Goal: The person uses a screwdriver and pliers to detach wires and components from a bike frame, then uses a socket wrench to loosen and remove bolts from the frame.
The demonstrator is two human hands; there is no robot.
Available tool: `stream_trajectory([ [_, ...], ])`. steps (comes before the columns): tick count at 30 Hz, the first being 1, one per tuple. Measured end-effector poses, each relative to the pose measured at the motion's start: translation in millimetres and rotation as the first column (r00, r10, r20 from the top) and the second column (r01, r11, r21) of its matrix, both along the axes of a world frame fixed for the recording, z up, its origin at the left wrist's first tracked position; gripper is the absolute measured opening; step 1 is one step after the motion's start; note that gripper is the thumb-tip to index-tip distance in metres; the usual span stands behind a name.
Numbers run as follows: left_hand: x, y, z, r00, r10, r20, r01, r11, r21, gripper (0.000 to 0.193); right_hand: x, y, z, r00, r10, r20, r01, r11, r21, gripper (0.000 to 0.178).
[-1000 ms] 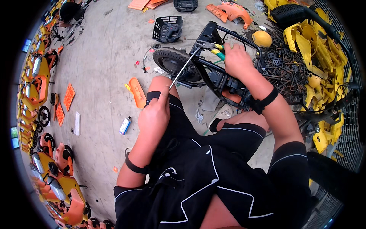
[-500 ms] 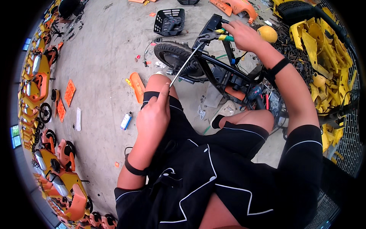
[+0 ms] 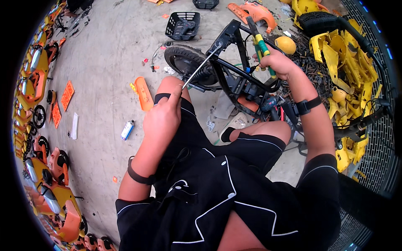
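My left hand [image 3: 162,119] is closed around the near end of a long, thin metal rod [image 3: 201,69], its index finger laid along it. Whatever handle the rod has is hidden in my palm. Its far end meets the top of a black vehicle frame [image 3: 228,35]. In my right hand [image 3: 278,62] are pliers [image 3: 261,45] with green and yellow handles. Their dark jaws point up and away, to the right of the frame and apart from the rod. Below the rod sits the frame's black-tyred wheel [image 3: 180,62] with a spring shock absorber beside it.
A black basket [image 3: 183,26] stands beyond the wheel. An orange panel [image 3: 144,94] and a spray can [image 3: 127,130] lie left of my knee. Loose bolts [image 3: 307,69] and yellow panels [image 3: 356,71] are heaped at right. Orange and yellow scooters [image 3: 54,192] line the left side.
The pliers have come away from the rod's far end, moved right and swung more upright. My left hand keeps its hold on the rod. The whole view has shifted slightly.
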State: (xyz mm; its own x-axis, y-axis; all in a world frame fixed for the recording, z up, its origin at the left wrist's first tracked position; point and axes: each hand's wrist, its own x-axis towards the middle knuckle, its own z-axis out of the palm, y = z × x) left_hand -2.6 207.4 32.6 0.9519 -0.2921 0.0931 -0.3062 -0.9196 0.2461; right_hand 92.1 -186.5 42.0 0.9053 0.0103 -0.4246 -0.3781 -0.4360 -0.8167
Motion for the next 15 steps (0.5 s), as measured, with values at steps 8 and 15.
stream_trajectory([
  [8,-3,1,-4,0.999,0.008,0.044,-0.008,1.000,-0.006,0.034,-7,30,-37,0.976,0.146,0.165,-0.004,0.761,-0.648,0.084],
  [15,-4,-3,-7,0.999,0.023,0.023,-0.022,0.999,-0.033,0.032,-52,26,-2,0.901,-0.053,0.430,0.245,0.880,-0.406,0.084],
])
